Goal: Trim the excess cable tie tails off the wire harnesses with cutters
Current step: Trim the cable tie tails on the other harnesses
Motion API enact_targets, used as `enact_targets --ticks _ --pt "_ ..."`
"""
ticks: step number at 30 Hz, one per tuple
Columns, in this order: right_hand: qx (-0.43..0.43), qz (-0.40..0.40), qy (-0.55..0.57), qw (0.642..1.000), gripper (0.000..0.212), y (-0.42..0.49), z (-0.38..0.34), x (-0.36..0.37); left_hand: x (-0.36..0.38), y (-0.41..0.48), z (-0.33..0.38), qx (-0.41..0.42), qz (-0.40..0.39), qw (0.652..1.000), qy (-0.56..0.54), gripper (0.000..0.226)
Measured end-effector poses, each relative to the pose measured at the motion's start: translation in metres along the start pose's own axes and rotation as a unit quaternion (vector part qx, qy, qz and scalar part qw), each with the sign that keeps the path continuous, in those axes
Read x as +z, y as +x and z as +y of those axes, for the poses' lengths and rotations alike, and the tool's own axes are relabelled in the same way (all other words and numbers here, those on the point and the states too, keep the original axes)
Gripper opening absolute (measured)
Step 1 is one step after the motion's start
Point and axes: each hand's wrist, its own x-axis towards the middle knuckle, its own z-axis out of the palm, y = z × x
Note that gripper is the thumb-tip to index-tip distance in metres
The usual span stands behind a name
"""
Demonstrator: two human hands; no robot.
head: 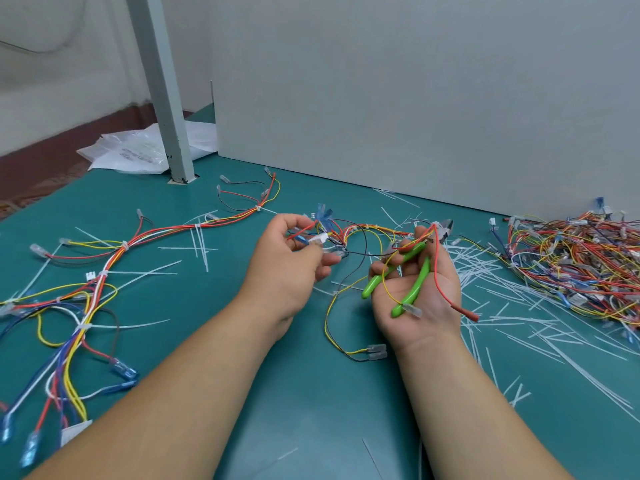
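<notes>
Left hand (294,258) pinches connector end of multicoloured wire harness (349,237); right hand (420,292), palm up, grips green-handled metal cutters (412,271) plus harness wires, above teal worktop (207,341)

I am at a wire-harness assembly bench in a small workshop. Evidence: teal work mat (145,209), grey partition board (415,98), heap of harnesses (581,258) to my right, cut tie tails (502,306) strewn about, plastic bags (138,150) by a metal post (162,81).

1x cutters (412,288), 1x held harness (324,215), 1x harness pile (571,258), 1x bag (131,154).
</notes>
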Motion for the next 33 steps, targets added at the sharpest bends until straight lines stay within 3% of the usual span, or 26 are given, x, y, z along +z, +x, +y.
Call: enact_targets --ticks 4,9,15,17,20,24,27,29,30,33 --pt "-0.004 0.005 0.011 1.0 0.01 0.0 -0.001 -0.001 0.001 0.003 0.0 -0.009 0.001 0.998 -0.06 0.019" --pt "-0.002 0.007 0.02 1.0 0.01 0.0 0.0 -0.002 -0.001 0.002 0.002 0.016 -0.003 0.999 -0.043 0.03" --pt "-0.006 0.005 0.021 1.0 0.009 0.001 -0.002 -0.003 -0.006 -0.001 0.004 0.079 0.041 0.988 0.124 0.042" --pt "-0.007 0.008 0.019 1.0 0.009 0.001 -0.002 -0.003 -0.015 0.001 0.003 0.118 0.058 0.956 0.262 0.046" --pt "-0.006 0.01 0.02 1.0 0.009 0.001 -0.002 -0.004 -0.025 0.003 -0.002 0.162 0.09 0.877 0.442 0.054" --pt "-0.009 0.016 0.027 0.999 0.011 0.002 -0.003 -0.005 -0.026 0.005 0.002 0.206 0.136 0.89 0.384 0.03" --pt "-0.01 0.026 0.028 0.999 0.012 0.004 -0.004 -0.006 -0.028 0.007 0.0 0.164 0.091 0.907 0.378 0.023" --pt "-0.014 0.025 0.032 0.999 0.013 0.005 -0.004 -0.006 -0.026 0.004 -0.002 0.139 0.074 0.912 0.379 0.03" --pt "-0.015 0.023 0.034 0.999 0.011 0.005 -0.004 -0.007 -0.025 0.003 -0.003 0.157 0.086 0.899 0.4 0.034" --pt "-0.018 0.016 0.038 0.999 0.008 0.004 -0.003 -0.007 -0.027 0.003 0.003 0.255 0.167 0.804 0.511 0.038"
